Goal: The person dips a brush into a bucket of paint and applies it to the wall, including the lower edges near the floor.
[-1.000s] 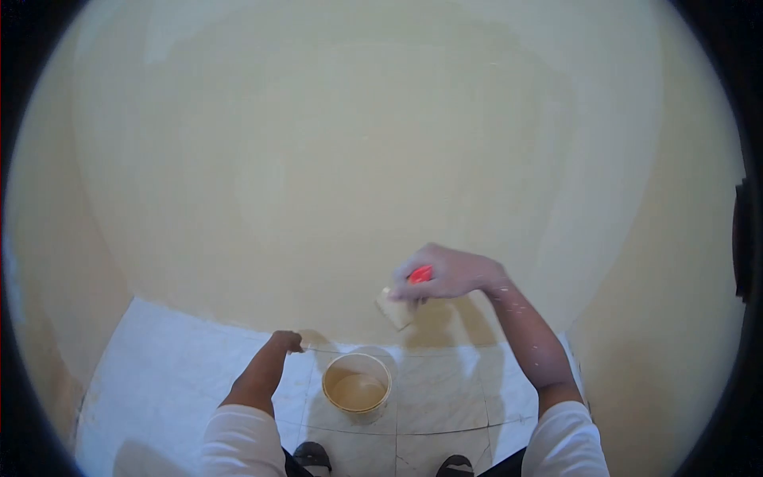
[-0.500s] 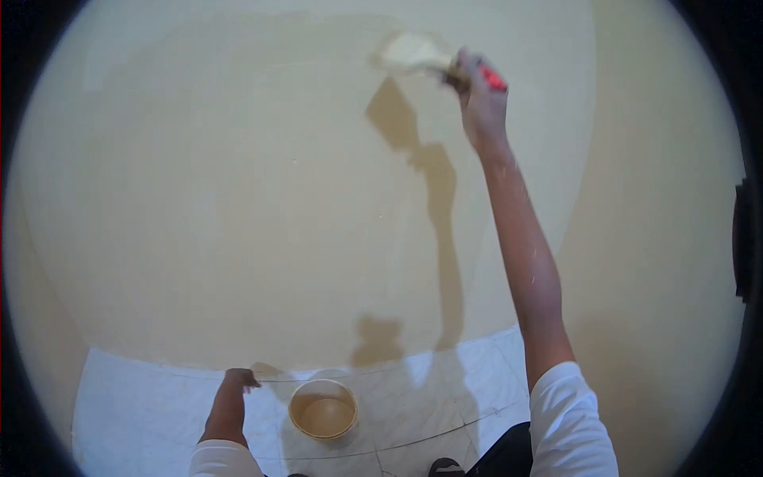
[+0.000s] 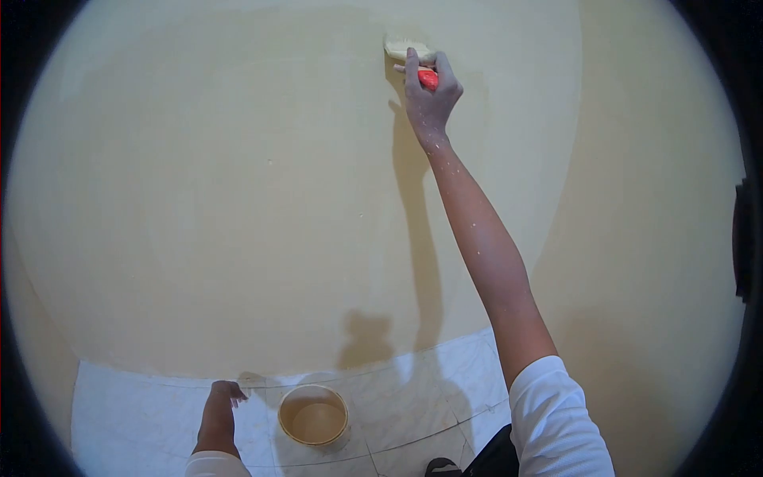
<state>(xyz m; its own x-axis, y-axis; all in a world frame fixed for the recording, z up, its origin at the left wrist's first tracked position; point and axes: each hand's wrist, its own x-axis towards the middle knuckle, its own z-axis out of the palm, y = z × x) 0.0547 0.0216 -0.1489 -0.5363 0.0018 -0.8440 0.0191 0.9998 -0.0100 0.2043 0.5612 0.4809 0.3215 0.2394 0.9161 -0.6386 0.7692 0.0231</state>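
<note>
My right hand (image 3: pixel 431 89) grips a wide brush with a red handle (image 3: pixel 427 79); its pale, paint-covered bristles (image 3: pixel 407 49) press against the cream wall (image 3: pixel 238 199) near the top of the view. Light specks of paint dot my right forearm. Low at the left, my left hand (image 3: pixel 229 390) hangs over the tiled floor, its fingers apart and holding nothing. Just right of it on the floor stands a round bucket (image 3: pixel 289 433) with beige liquid inside.
White marble-look tiles (image 3: pixel 159 413) meet the wall along its lower edge. A dark shoe (image 3: pixel 442 467) shows at the bottom. Something black (image 3: pixel 743 238) sits at the far right edge. Shadows of my arm fall on the wall.
My right hand has moved left with the brush, and the bristles have come against the wall. The view has shifted slightly; my left hand still hangs low near the bucket.
</note>
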